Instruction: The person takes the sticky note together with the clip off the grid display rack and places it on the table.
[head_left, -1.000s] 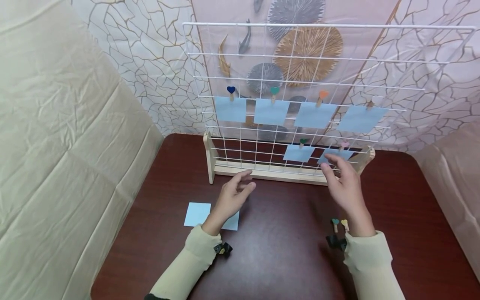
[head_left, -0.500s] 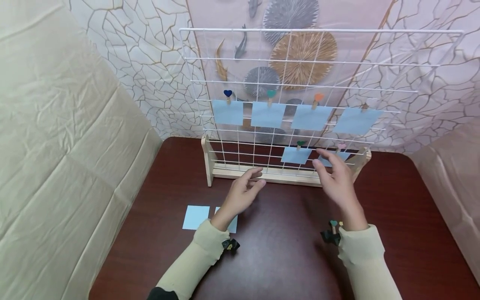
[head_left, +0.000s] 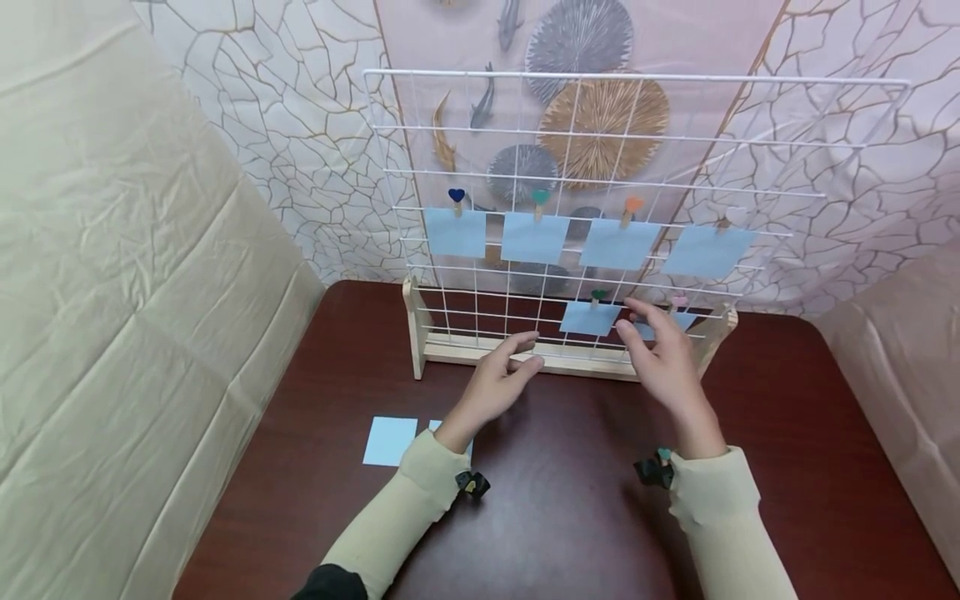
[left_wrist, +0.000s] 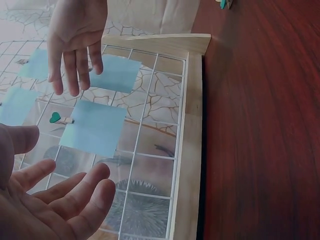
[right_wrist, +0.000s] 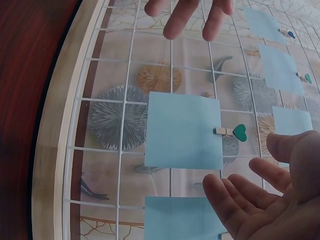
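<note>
You are holding your left hand [head_left: 497, 385] and right hand [head_left: 666, 365] apart, both empty, before the wire grid [head_left: 525, 176]. The green clip [head_left: 597, 296] is pinning a blue sheet [head_left: 588, 319] low on the grid; stray contact could be dislodging both.

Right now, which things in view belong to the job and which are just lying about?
Job, judging by the rack:
wire grid and wooden stand
six clipped blue notes
their heart clips
two loose notes, probably
loose teal clip, probably

Only surroundings, no obvious strays:
patterned backdrop
beige drape
dark red table
</note>
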